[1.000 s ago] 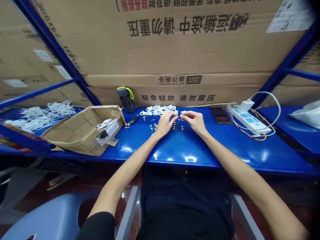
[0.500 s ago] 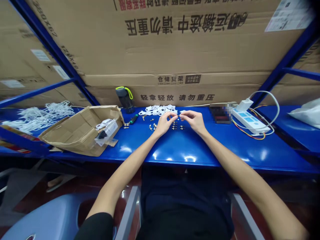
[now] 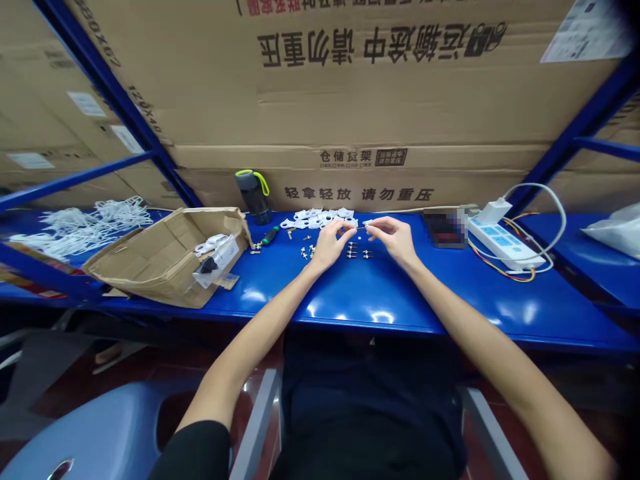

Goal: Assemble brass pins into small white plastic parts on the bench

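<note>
My left hand [image 3: 332, 243] and my right hand [image 3: 394, 239] meet just above the blue table, thumb and forefinger pinched on each. Between their fingertips is a small thin metal part [image 3: 361, 228], too small to make out fully; both hands hold it. Below it, several small metal-and-white fittings [image 3: 353, 251] lie in short rows. More loose fittings [image 3: 305, 253] are scattered left of my left hand, partly hidden by it. Behind my hands lies a pile of white plastic ring-shaped pieces [image 3: 320, 217].
At the left stands an open cardboard box [image 3: 135, 267] beside white cords [image 3: 90, 227]. A screwdriver [image 3: 270, 235] and dark bottle [image 3: 254, 198] are behind it. Right of my hands are a blurred dark object [image 3: 443, 228] and a white power strip [image 3: 503, 243]. Cardboard [image 3: 310, 120] backs the table.
The view has shifted slightly, so the scene sits a little further right. My hands keep their pinch, with fingertips slightly further apart and more of the thin part showing.
</note>
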A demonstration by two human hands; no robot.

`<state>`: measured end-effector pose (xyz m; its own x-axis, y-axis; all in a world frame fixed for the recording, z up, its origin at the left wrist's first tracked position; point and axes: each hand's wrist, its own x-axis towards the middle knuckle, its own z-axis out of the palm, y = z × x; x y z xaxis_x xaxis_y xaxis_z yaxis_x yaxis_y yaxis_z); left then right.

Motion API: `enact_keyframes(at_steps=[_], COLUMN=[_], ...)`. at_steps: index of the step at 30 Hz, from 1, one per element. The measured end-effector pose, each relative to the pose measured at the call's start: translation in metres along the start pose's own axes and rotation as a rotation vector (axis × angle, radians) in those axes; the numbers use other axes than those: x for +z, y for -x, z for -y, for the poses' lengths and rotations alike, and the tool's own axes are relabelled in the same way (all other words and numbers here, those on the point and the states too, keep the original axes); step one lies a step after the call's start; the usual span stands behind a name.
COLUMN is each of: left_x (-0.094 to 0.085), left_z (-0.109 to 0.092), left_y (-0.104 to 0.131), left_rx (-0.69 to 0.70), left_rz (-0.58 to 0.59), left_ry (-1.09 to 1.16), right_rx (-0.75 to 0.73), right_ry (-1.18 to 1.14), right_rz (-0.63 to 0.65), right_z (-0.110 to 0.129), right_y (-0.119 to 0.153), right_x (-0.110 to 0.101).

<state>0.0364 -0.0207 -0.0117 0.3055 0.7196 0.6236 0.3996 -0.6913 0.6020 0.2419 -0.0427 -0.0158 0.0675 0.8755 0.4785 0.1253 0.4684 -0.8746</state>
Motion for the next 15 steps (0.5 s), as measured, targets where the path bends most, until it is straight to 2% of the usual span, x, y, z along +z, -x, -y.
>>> enact_keyframes(at_steps=[15], left_x=[0.0015], left_z=[0.0036], left_y=[-0.0004], left_rx=[-0.031], left_rz=[0.018], left_ry=[0.069], right_rx=[0.022], right_ry=[0.052], right_rz=[0.066], right_z=[0.0029], right_y=[0.0019], right_x=[-0.0003])
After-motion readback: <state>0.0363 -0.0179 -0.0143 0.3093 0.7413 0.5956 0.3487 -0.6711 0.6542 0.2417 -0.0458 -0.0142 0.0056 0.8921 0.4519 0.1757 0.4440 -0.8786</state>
